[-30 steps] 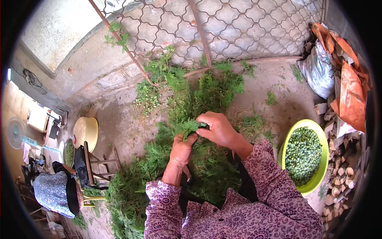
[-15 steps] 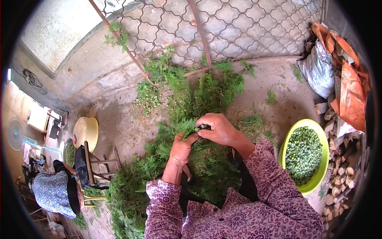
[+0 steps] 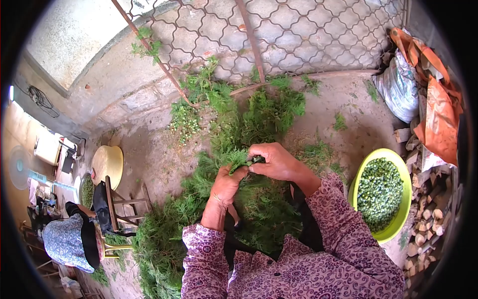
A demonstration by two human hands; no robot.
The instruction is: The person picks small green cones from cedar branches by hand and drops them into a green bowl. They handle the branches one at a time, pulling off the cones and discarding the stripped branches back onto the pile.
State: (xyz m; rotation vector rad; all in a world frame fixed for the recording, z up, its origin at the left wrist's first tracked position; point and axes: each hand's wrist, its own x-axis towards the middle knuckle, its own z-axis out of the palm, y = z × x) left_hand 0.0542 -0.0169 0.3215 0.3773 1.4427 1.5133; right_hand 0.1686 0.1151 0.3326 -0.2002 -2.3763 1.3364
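Note:
My left hand is closed on a feathery evergreen sprig, whose flat green leaves stick up past the thumb. My right hand pinches the same sprig at its right end with thumb and forefinger, close beside the left fingertips. Between the right fingers is a small dark patch, too small to make out. Below both hands, a heap of cut evergreen branches lies across my lap and the ground. Off to the right stands a yellow-green basin holding many small green cones or seeds.
More evergreen branches lie ahead by a metal lattice. Stacked firewood, a white sack and orange sheeting line the right. At left are a seated person, a wooden chair, a tan tub and a fan.
My right hand has shifted slightly right and down, its fingers still pinched at the sprig. My left hand stays nearly in place. The person at left has leaned a little.

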